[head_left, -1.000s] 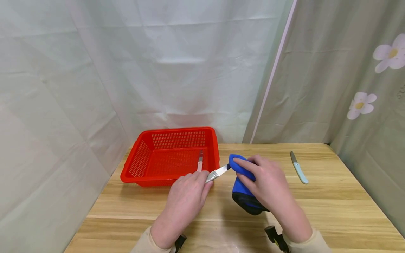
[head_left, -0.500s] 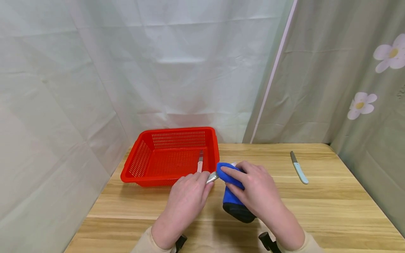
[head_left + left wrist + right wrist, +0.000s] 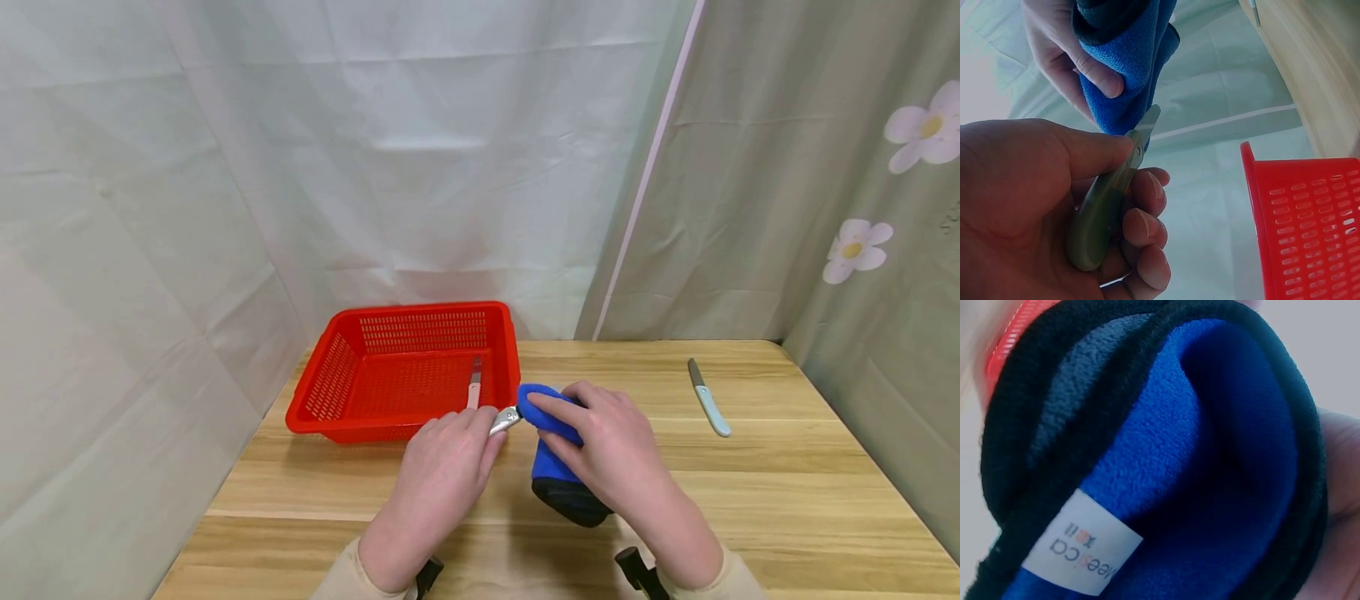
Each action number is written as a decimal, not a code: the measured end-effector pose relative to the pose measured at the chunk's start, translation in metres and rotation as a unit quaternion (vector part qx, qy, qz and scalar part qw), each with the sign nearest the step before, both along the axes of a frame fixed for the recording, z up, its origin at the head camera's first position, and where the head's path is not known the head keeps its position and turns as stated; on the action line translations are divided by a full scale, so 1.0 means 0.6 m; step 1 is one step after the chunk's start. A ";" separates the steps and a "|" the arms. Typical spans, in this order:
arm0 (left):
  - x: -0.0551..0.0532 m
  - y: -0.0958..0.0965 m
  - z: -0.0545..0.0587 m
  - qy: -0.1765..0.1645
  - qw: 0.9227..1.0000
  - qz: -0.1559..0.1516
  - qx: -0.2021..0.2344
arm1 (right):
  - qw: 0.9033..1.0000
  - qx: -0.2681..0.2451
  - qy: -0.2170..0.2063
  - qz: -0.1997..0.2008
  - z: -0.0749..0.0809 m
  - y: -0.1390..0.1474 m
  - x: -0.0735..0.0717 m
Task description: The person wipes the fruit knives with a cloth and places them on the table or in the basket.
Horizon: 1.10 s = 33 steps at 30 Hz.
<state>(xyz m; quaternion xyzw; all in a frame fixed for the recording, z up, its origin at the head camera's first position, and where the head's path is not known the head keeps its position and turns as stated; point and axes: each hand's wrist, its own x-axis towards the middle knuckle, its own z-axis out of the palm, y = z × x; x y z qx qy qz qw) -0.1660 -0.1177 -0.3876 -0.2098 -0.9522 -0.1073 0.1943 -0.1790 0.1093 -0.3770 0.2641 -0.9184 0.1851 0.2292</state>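
My left hand (image 3: 450,458) grips the handle of a knife (image 3: 1094,222), palm-side and fingers curled round it in the left wrist view. In my right hand (image 3: 611,437) is a blue cloth (image 3: 550,414) with black edging, folded over the knife's blade close to the handle. Most of the blade is hidden by the cloth, though a bit of it shows in the left wrist view. A white label (image 3: 1082,544) is sewn to the cloth, and its folds fill the right wrist view.
A red perforated basket (image 3: 322,421) stands at the back left, holding a pink-handled utensil (image 3: 474,387) with a forked tip. A light blue-handled knife (image 3: 708,400) lies on the wooden table (image 3: 795,483) to the right. Pale curtains (image 3: 465,167) hang behind the table.
My right hand and the cloth have moved left along the blade towards the handle, covering it, then shifted slightly back right. The left hand has stayed almost still.
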 end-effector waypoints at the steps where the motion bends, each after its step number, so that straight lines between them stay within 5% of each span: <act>1: 0.000 0.000 0.000 -0.002 1.000 0.001 0.000 | 1.000 -0.002 0.002 -0.001 0.000 0.002 -0.001; 21: 0.000 0.000 0.003 -0.017 1.000 0.007 0.006 | 0.999 -0.015 -0.005 -0.029 -0.002 0.032 -0.023; 33: 0.001 -0.001 0.001 0.002 1.000 0.002 0.007 | 0.998 -0.018 -0.029 -0.050 -0.003 0.042 -0.028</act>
